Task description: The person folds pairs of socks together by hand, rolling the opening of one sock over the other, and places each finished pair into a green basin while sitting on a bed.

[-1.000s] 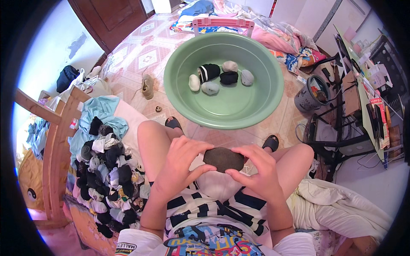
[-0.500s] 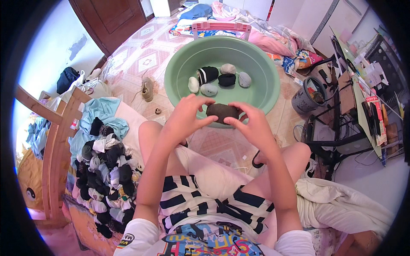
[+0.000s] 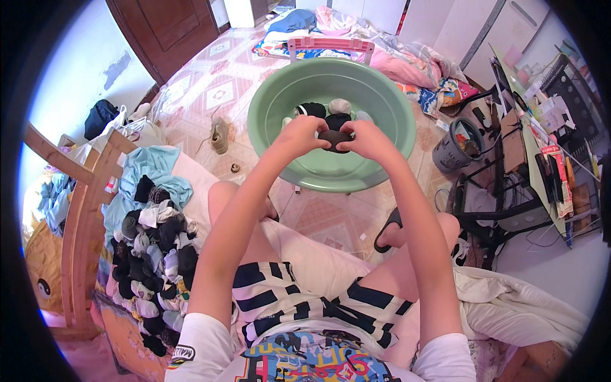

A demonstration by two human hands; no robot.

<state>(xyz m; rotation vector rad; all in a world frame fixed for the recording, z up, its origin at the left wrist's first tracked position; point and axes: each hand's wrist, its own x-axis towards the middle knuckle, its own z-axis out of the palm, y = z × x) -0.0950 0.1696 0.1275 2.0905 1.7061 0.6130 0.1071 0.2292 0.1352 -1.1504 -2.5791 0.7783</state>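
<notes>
A dark brown rolled-up pair of socks is held between my left hand and my right hand, with the fingers of both curled round its ends. Both hands hang over the inside of a large green tub. Just beyond the brown roll lie other sock rolls: a striped black one, a whitish one, a black one and a grey one, partly hidden by my hands. To my left, a heap of loose and balled socks lies on the bed.
A pink chair back rises behind the tub, with bedding on the floor farther back. At right stand a waste bin and a cluttered desk. A shoe sits on the tiles at left; a wooden rail flanks the sock heap.
Both hands have reached forward with the brown sock roll, from above the tub's near rim to over its inside, beside the other rolls. My right foot's slipper shows more.
</notes>
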